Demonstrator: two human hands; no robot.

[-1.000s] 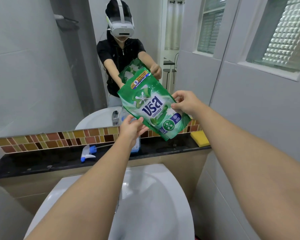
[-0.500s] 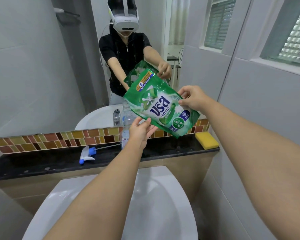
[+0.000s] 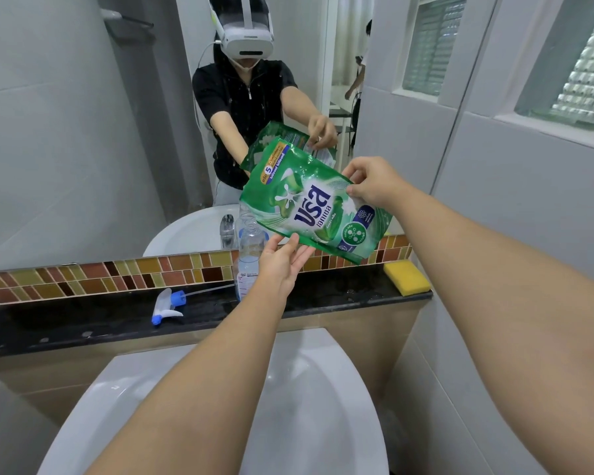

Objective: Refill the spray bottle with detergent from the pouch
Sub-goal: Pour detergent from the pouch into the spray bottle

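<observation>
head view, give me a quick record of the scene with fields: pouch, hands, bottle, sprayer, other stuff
pouch: green detergent pouch, tilted, held in the air above the ledge
left hand: left hand under the pouch's lower edge, fingers touching it
right hand: right hand pinching the pouch's upper right edge
bottle: clear spray bottle upright on the black ledge, sprayer off
sprayer: blue and white trigger sprayer lying on the ledge, left of the bottle
other: yellow sponge at the ledge's right end; white sink below
</observation>
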